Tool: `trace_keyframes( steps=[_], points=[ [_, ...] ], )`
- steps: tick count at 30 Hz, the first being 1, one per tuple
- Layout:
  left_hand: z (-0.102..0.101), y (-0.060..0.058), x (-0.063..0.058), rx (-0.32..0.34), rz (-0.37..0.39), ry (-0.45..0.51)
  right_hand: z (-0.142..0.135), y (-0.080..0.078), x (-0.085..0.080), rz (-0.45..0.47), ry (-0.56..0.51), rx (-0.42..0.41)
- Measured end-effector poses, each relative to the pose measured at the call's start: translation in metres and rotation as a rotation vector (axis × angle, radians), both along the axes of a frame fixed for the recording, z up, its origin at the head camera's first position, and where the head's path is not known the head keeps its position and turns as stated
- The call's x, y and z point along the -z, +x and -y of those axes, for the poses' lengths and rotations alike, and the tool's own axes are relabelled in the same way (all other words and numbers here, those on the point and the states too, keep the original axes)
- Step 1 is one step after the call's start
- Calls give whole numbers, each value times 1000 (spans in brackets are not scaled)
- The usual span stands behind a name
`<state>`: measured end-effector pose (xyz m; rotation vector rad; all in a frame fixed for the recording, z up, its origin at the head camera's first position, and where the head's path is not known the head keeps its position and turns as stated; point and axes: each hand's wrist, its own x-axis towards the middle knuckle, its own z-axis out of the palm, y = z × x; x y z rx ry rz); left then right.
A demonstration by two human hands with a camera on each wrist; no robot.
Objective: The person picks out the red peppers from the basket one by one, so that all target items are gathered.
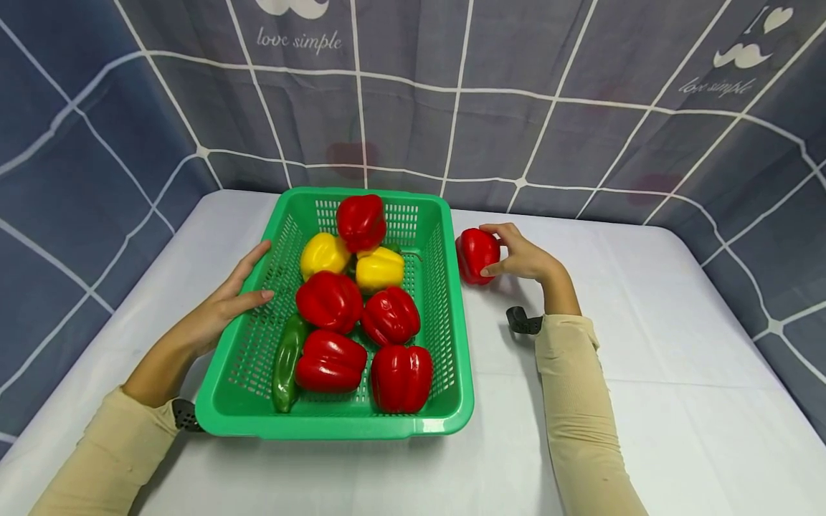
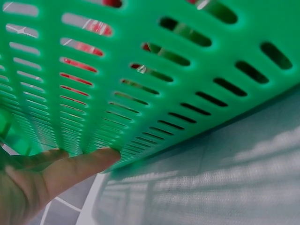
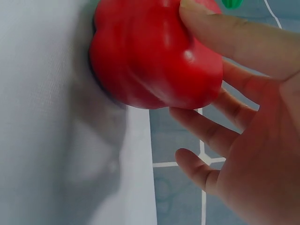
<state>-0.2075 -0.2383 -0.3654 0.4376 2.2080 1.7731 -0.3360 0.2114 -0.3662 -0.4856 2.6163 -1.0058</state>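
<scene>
My right hand (image 1: 525, 256) grips a red bell pepper (image 1: 474, 252) just outside the right wall of a green plastic basket (image 1: 459, 344). In the right wrist view, the thumb lies across this pepper (image 3: 150, 56), with some fingers behind it. My left hand (image 1: 222, 308) rests against the basket's left side, fingers fairly straight. The left wrist view has its fingertips (image 2: 105, 159) touching the slotted outer wall (image 2: 140, 112). Inside the basket are several red bell peppers (image 1: 330, 301), two yellow ones (image 1: 379, 271) and a long green pepper (image 1: 285, 364).
A white cloth (image 1: 645, 344) covers the table beneath the basket. Grey-blue curtains with white lines (image 1: 413, 129) hang behind the table and at both sides. A black wrist mount (image 1: 524, 321) sticks out from the right sleeve.
</scene>
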Motion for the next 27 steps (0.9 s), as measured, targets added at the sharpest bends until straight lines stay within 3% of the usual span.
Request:
trace_keyframes(
  steps=[15, 27],
  points=[
    [-1, 3, -2, -7, 4, -8, 4, 1, -2, 20, 19, -4],
    [1, 2, -1, 3, 56, 77, 6, 3, -6, 15, 7, 33]
  ],
)
